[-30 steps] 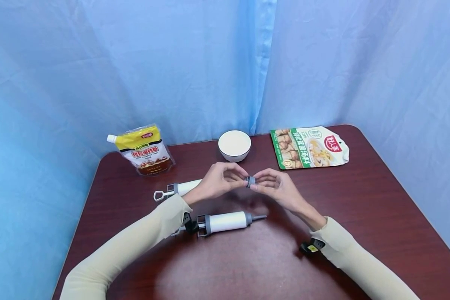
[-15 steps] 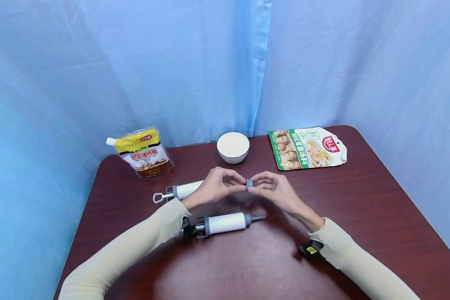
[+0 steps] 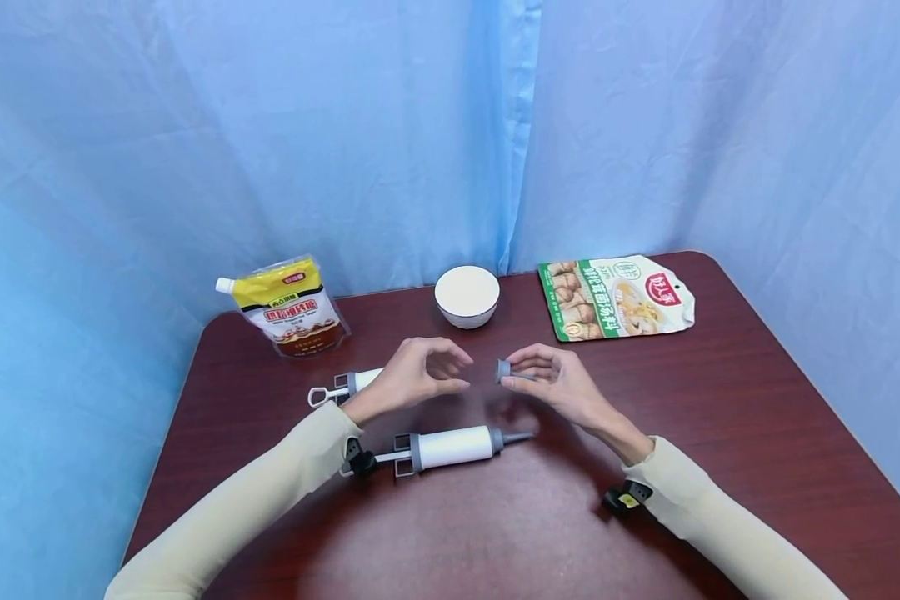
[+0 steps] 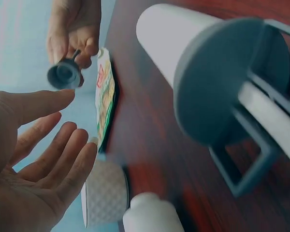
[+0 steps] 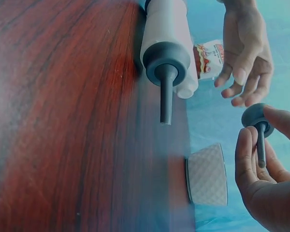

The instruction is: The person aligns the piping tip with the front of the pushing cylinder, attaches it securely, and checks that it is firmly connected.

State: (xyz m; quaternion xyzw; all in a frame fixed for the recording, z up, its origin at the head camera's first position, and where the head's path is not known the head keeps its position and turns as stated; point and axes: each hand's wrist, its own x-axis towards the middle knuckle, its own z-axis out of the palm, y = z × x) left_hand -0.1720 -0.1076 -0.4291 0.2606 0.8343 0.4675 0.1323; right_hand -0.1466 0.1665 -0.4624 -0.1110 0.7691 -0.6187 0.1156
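Note:
My right hand [image 3: 558, 383] pinches a grey screw-on nozzle [image 3: 503, 370] by its collar. In the right wrist view its thin spout points down past the fingers, and in the left wrist view the collar's hollow side [image 4: 65, 75] faces the left hand. A short gap to the left, my left hand [image 3: 408, 375] is held with fingers loosely bent and nothing in them. Beneath the hands lies a white food syringe [image 3: 456, 447] with a grey nozzle fitted. A second white syringe [image 3: 366, 380] lies farther back, partly hidden by the left hand; its bare white tip [image 4: 152, 215] shows.
A white bowl [image 3: 468, 320] stands at the table's back edge. Left of it is a yellow-topped pouch [image 3: 294, 307] with a white spout cap; at the right lies a flat green-and-white food packet [image 3: 617, 297]. Blue curtains [image 3: 375, 142] close in behind the dark red table [image 3: 645, 400].
Both hands were together on the grey nozzle. The left hand has let go and drawn back to the left; the right hand keeps the nozzle nearly in place.

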